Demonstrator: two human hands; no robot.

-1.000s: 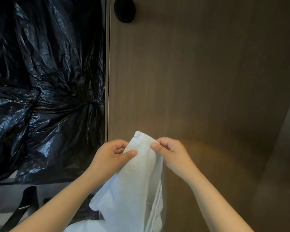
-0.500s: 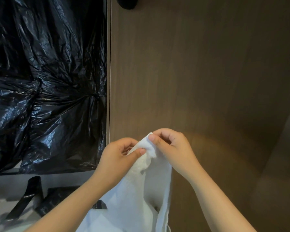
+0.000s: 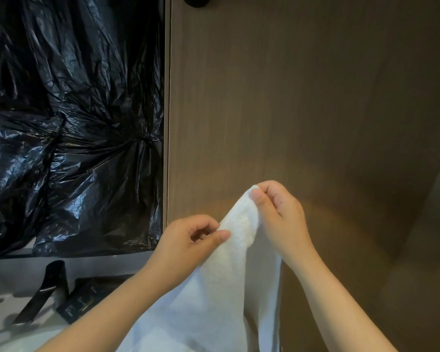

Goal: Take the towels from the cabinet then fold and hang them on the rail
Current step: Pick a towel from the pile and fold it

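I see the right hand pinching the top corner of the white towel. The left hand pinches its edge lower down, in front of a wooden panel.

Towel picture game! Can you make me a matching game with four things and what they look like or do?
Things:
1. towel
2. plastic bags
3. wooden panel
4. right hand

Clues:
A. brown
B. pinches the towel's top corner
C. white
D. shiny black

Pairs: 1-C, 2-D, 3-A, 4-B
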